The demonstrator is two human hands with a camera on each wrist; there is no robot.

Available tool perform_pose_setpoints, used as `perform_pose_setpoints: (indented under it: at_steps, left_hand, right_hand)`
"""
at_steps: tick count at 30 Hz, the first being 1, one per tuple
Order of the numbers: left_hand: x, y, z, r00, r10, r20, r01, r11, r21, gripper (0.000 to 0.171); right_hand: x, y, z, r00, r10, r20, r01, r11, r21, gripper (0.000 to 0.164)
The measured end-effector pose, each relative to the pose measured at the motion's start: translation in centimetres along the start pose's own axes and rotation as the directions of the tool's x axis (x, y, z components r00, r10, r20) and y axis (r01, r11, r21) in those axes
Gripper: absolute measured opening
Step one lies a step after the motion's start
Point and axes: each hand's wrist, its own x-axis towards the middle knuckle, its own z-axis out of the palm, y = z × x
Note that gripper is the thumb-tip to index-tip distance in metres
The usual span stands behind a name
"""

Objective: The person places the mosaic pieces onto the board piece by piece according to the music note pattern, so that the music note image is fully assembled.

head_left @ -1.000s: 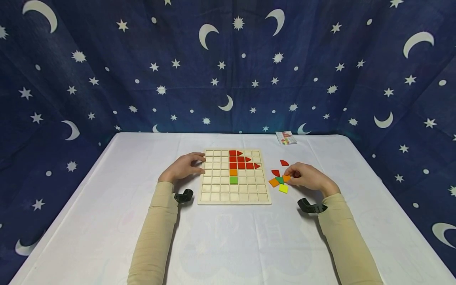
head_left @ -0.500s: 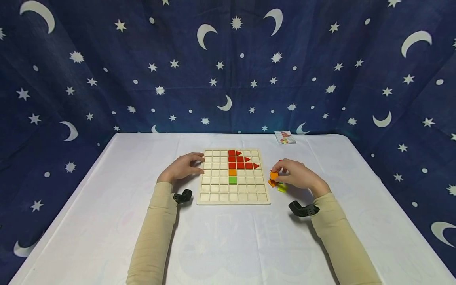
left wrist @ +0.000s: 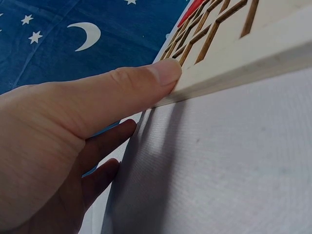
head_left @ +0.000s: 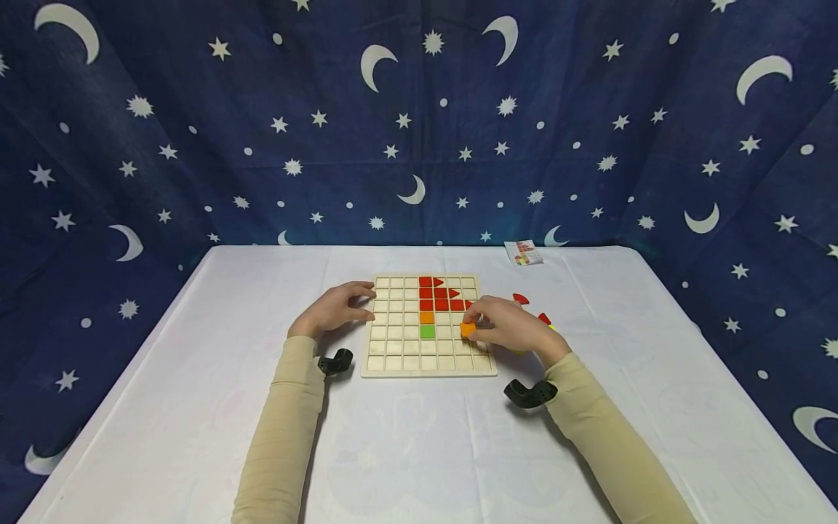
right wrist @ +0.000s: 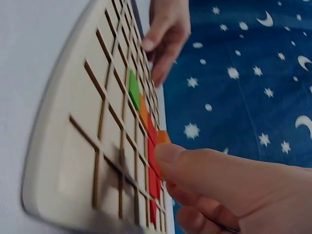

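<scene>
A pale wooden grid board [head_left: 394, 349] lies on the white table. Red squares [head_left: 441, 305] with pointed red triangles fill part of its upper middle, above one orange square [head_left: 427, 318] and one green square [head_left: 428, 332]. My right hand [head_left: 513, 324] pinches another orange square tile [head_left: 468, 331] between thumb and fingers, held over the board's right side. The right wrist view shows that pinched orange tile [right wrist: 163, 137] partly covered by the thumb. At the left edge, the thumb of my left hand [left wrist: 97, 107] touches the board's rim, its other fingers extended alongside.
Loose red pieces [head_left: 520, 299] lie right of the board, and others are mostly hidden under my right hand and wrist. A small pattern card [head_left: 524, 252] lies at the table's back edge. Behind the table hangs a dark blue curtain [head_left: 340, 182] with moons and stars.
My right hand has picked the orange tile up from the loose pieces and carried it left over the board. The left hand has stayed at the board's edge.
</scene>
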Motion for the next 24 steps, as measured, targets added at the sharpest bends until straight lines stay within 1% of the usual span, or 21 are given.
perform_pose_setpoints:
  at_steps: [5,9,12,16,20,24]
  left_hand:
    - [-0.1,0.0,0.0,1.0,0.003,-0.002,-0.003,1.0,0.004,0.05]
    - [-0.1,0.0,0.0,1.0,0.004,0.003,-0.004,1.0,0.013,0.051]
    - [-0.1,0.1,-0.1,1.0,0.001,0.006,-0.001,1.0,0.012,0.051]
    - [-0.1,0.1,-0.1,1.0,-0.003,0.006,0.003,1.0,0.004,0.051]
    - [-0.1,0.1,-0.1,1.0,-0.008,0.006,0.008,1.0,-0.005,0.051]
    - [-0.1,0.2,0.0,1.0,-0.015,0.009,0.015,1.0,-0.012,0.051]
  right_hand:
    - [1.2,-1.1,1.0,1.0,-0.011,-0.025,0.01,0.999,-0.032,0.022]
    - [2.1,-2.2,1.9,0.999,-0.038,-0.032,0.036,0.998,-0.059,0.022]
    - [2.6,-2.9,2.6,0.997,-0.066,-0.026,0.064,0.995,-0.077,0.022]
    - [3.1,-3.8,3.3,0.997,-0.084,-0.002,0.083,0.992,-0.092,0.022]
    - [3.3,-4.3,3.8,0.998,-0.068,0.003,0.068,0.993,-0.101,0.022]
    - [3.5,-4.4,4.2,0.999,-0.04,0.003,0.04,0.993,-0.112,0.022]
